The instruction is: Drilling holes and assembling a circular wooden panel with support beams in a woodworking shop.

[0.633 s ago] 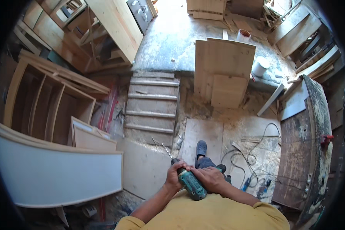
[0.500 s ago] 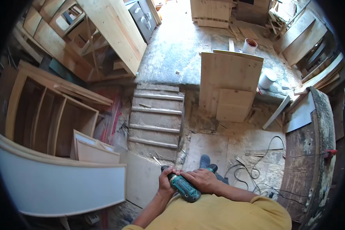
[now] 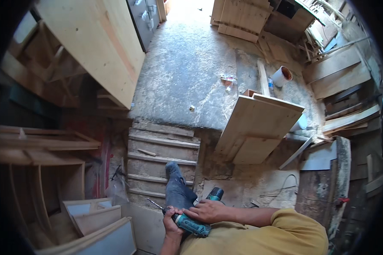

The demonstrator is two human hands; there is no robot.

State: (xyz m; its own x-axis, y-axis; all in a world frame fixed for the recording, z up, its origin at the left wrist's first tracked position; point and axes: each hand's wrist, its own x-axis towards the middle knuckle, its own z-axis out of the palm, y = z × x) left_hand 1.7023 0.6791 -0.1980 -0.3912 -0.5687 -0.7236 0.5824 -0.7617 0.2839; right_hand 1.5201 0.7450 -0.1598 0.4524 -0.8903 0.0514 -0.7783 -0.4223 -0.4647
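Observation:
A teal and black cordless drill (image 3: 195, 225) lies crosswise just in front of my yellow shirt. Its long thin bit (image 3: 155, 204) points away to the far left. The fingers of my left hand (image 3: 172, 222) wrap round the front of the drill, by the chuck. Over the body and grip lies my right hand (image 3: 209, 211), closed on the drill, and the battery end (image 3: 215, 194) sticks out beyond it. Part of the grip is hidden under this hand. My shoe (image 3: 173, 170) is over a cleated wooden ramp (image 3: 142, 168).
The ramp rises to a concrete floor (image 3: 170, 85). Wooden panels (image 3: 259, 123) lean right of it, with a white bucket (image 3: 281, 76) behind. At left stand a shelf carcass (image 3: 51, 182) and a tall pine board (image 3: 89, 46). A cable (image 3: 281, 189) trails on the right.
I have moved forward, and one foot now shows over the ramp. The ramp and panels sit nearer and lower in view. Both hands keep their hold on the drill.

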